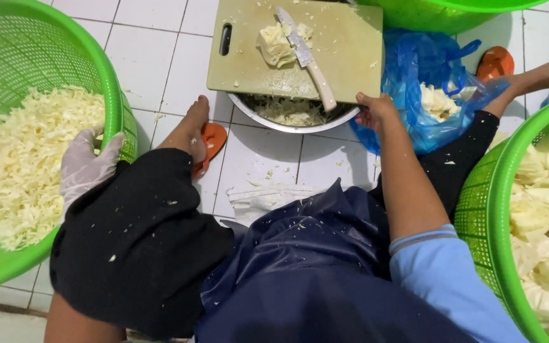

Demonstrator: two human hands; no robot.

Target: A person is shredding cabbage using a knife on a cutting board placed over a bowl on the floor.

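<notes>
Risk was judged from the loose knife (305, 56): were the board (338, 47), pinched by right-hand fingers (368, 105) over the bowl (290, 117), tipped, it could slide; left-hand fingers (93, 143) lay open on the basket rim (122, 121).

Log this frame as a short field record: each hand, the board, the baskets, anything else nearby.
left hand: gloved, resting on rim of left green basket of shredded cabbage
right hand: bare, grip on edge of cutting board
cutting board: lies across metal bowl holding shreds
on board: knife resting on cabbage piece
right basket: green, large cabbage leaves
other: blue plastic bag with cabbage pieces; white tiled floor
</notes>
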